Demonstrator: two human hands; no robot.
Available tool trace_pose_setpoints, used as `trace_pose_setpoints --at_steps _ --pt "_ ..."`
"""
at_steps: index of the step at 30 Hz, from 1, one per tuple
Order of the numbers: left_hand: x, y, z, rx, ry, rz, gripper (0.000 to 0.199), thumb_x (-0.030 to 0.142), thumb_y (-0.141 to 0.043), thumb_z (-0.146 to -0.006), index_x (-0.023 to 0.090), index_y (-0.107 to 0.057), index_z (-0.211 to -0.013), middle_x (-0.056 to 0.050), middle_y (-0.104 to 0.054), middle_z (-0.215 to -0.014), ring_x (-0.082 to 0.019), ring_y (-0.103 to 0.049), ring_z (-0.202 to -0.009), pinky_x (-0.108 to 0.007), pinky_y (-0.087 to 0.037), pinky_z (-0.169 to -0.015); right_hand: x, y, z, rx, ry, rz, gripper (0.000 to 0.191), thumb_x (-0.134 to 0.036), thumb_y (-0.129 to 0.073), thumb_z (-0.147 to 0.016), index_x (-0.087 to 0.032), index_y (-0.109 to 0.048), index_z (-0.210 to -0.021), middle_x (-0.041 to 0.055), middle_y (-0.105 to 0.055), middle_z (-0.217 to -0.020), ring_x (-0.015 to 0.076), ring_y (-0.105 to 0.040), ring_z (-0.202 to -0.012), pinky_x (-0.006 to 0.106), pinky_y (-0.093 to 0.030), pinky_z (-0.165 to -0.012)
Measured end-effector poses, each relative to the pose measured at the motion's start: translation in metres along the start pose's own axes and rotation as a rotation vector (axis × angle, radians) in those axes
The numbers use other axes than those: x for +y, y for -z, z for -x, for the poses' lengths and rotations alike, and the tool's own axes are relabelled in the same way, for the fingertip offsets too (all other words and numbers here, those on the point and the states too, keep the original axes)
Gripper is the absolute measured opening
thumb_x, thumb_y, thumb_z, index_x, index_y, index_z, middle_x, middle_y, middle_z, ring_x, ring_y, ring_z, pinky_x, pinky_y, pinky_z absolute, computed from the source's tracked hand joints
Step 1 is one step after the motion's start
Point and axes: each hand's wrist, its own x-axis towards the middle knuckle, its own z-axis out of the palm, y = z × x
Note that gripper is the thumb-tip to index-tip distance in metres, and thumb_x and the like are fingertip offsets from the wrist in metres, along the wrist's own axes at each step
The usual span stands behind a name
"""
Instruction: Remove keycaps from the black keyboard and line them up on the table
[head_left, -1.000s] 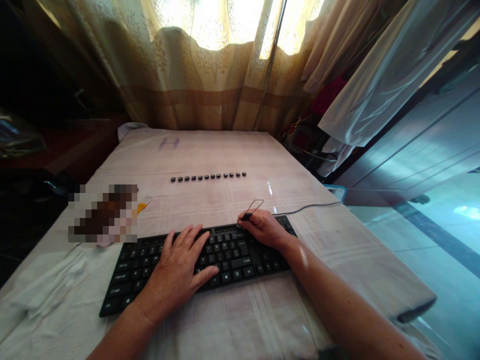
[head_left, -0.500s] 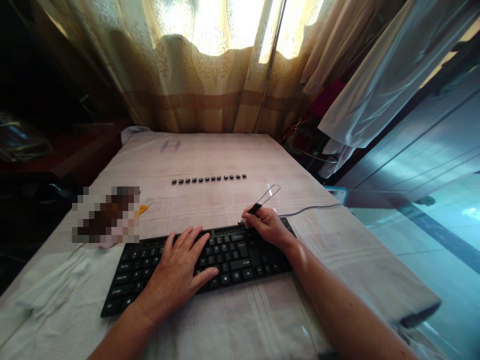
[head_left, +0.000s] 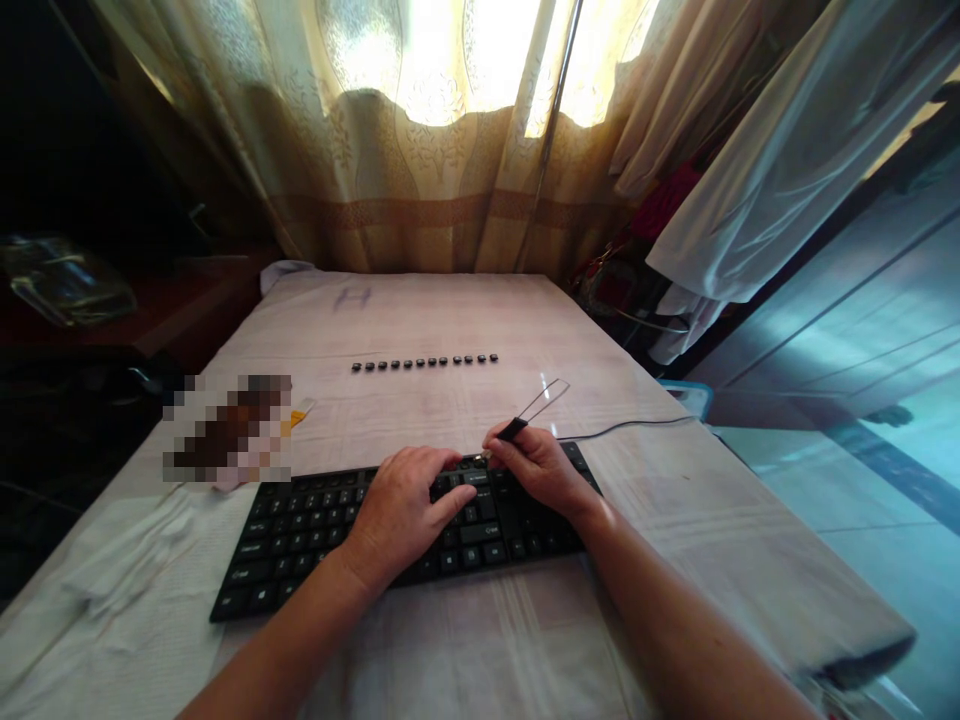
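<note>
A black keyboard (head_left: 300,540) lies at a slight slant on the cloth-covered table. In my right hand (head_left: 546,474) is a keycap puller (head_left: 513,430) with a black handle. One wire loop of it points up and away, while its other metal end meets the keyboard's top row. My left hand (head_left: 405,502) rests over the middle of the keyboard, thumb apart from the bent fingers, close to the puller's lower end. Whether its fingertips touch a key there is hard to see. Beyond the keyboard, several small black keycaps (head_left: 407,364) stand in a line.
A blurred-out item (head_left: 232,430) lies left of the keyboard, with a yellow-orange piece (head_left: 298,416) beside it. White cloth (head_left: 127,570) is bunched at the left. The keyboard's cable (head_left: 630,424) runs to the table's right edge. Curtains (head_left: 420,190) hang behind the table.
My left hand has slid right along the keyboard and its spread fingers have bent in toward the puller's lower end. My right hand keeps the puller at the top row. The view has shifted slightly.
</note>
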Motion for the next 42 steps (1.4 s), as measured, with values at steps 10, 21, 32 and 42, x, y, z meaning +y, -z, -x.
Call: trace_pose_setpoints --at_steps 10,21,32,42 --pt "0.002 -0.019 -0.004 0.147 0.064 0.261 0.014 0.035 -0.065 -0.081 0.023 -0.069 -0.087 -0.002 -0.074 -0.085 -0.02 -0.066 -0.083 -0.035 -0.05 -0.081 -0.013 -0.008 0.003 -0.086 0.093 -0.029 0.021 -0.033 -0.051 -0.093 -0.018 -0.063 -0.083 0.0006 -0.067 -0.072 0.0119 -0.061 -0.064 0.024 -0.05 -0.065" --pt "0.0 -0.015 0.001 0.081 0.205 0.41 0.016 0.034 -0.064 -0.08 0.023 -0.071 -0.089 0.001 -0.073 -0.076 -0.015 -0.067 -0.068 -0.025 -0.052 -0.067 -0.013 -0.015 0.003 -0.072 0.134 0.013 0.018 -0.03 -0.053 -0.092 -0.019 -0.066 -0.086 0.0011 -0.07 -0.076 0.0133 -0.066 -0.068 0.026 -0.053 -0.069" --pt "-0.025 0.0 0.002 0.194 0.232 0.338 0.026 0.045 -0.058 -0.081 0.023 -0.072 -0.079 0.0 -0.075 -0.076 -0.018 -0.069 -0.073 -0.027 -0.054 -0.071 0.01 -0.001 0.002 -0.094 0.288 0.436 0.025 -0.014 -0.056 -0.087 -0.023 -0.069 -0.107 0.0065 -0.072 -0.093 0.018 -0.067 -0.084 0.03 -0.053 -0.077" --pt "-0.03 -0.006 0.004 0.216 0.299 0.408 0.025 0.041 -0.063 -0.078 0.022 -0.073 -0.091 -0.001 -0.078 -0.086 -0.02 -0.072 -0.079 -0.031 -0.057 -0.077 0.0 -0.008 0.003 -0.269 0.383 0.81 0.026 -0.011 -0.056 -0.089 -0.02 -0.067 -0.11 0.0067 -0.071 -0.09 0.0187 -0.063 -0.08 0.032 -0.049 -0.075"
